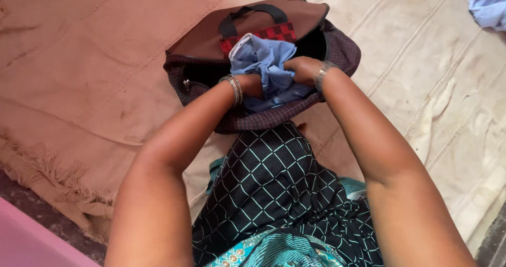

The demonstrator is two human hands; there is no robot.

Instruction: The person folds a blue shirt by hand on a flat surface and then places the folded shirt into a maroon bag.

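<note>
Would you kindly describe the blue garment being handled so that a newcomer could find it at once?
On the pale quilted mat lies an open brown bag with black handles. The blue garment sits bunched in its mouth, gripped between the left hand and right hand. Another blue cloth lies at the far corner, but only this one is in the bag.

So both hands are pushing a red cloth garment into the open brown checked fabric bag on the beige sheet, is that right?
Not quite: the garment is light blue, not red. The head view shows the left hand and the right hand both gripping the light blue cloth garment at the mouth of the open brown checked fabric bag, which lies on the beige sheet. The only red is a checked patch on the bag.
</note>
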